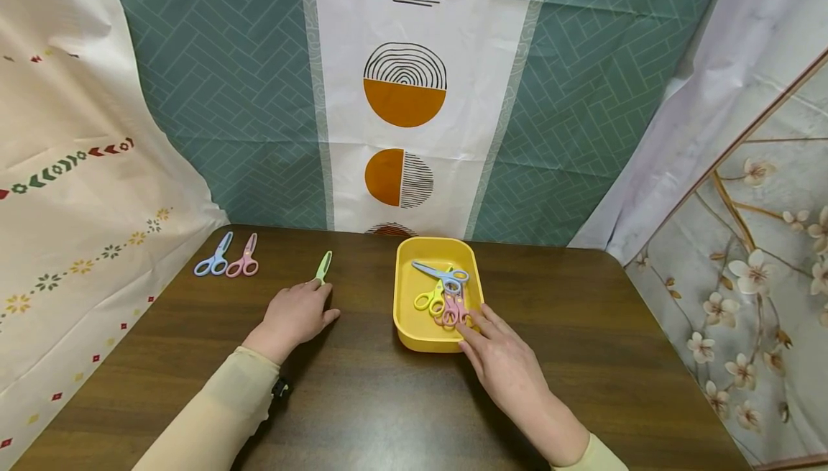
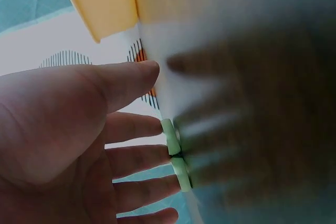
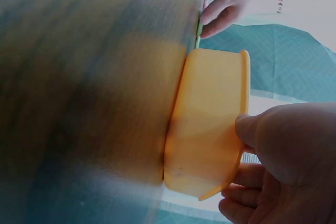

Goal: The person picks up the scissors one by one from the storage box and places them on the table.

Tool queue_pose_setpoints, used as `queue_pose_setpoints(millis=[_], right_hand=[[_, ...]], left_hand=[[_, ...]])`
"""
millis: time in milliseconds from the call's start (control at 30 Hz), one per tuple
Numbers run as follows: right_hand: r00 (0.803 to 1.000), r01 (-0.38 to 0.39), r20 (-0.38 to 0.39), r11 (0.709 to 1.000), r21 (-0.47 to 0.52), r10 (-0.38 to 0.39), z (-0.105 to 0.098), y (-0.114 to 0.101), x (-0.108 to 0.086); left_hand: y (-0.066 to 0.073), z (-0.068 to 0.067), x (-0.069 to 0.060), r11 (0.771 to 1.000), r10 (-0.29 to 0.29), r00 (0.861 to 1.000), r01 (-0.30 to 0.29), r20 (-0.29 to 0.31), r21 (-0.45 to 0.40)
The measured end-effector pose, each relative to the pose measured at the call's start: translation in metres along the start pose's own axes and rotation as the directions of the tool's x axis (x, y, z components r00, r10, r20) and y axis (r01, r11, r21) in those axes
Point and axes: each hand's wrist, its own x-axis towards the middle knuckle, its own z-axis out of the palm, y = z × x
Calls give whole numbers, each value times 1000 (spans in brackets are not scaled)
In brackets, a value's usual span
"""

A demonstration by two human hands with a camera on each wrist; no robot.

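Note:
Green scissors (image 1: 325, 265) lie on the table with the left hand (image 1: 296, 316) over their handles. In the left wrist view, extended fingertips of the left hand (image 2: 121, 150) touch the green handle loops (image 2: 171, 137); the thumb stands apart. The right hand (image 1: 507, 363) is at the near right corner of a yellow tray (image 1: 427, 346). From the right wrist view, the thumb of the right hand (image 3: 283, 156) lies on the rim of the tray (image 3: 207, 114), the other fingers beyond it. Blue scissors (image 1: 432, 271), yellow scissors (image 1: 430, 301) and pink scissors (image 1: 450, 313) lie inside.
Another pair of blue scissors (image 1: 221, 255) and a pair of pink scissors (image 1: 246, 259) lie side by side at the table's far left corner, blades pointing away. A patterned curtain (image 1: 259, 97) hangs behind the brown table (image 1: 362, 413), with cloths at both sides.

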Motion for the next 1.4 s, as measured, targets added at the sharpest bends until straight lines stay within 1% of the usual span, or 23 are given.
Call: queue_pose_setpoints(millis=[133,367,667,1100,1267,1400], right_hand=[[1000,2,-4,1000,0,-2,0,0,0],[1000,14,2,1000,-3,-14,0,1,0],[1000,15,11,1000,-15,-14,0,1,0],[1000,21,3,1000,-10,-21,0,1,0],[1000,19,7,1000,-9,-19,0,0,0],[1000,8,20,1000,-9,-8,0,0,1]], left_hand=[[-6,-2,4,1000,-17,1000,17,25,-6],[-22,-2,11,998,-56,997,56,57,0],[-33,-6,17,997,-83,994,83,73,-1],[-55,-3,25,991,-135,989,136,66,-5],[-63,-1,27,988,-151,985,152,89,-6],[-69,-1,29,989,-148,983,150,108,-8]])
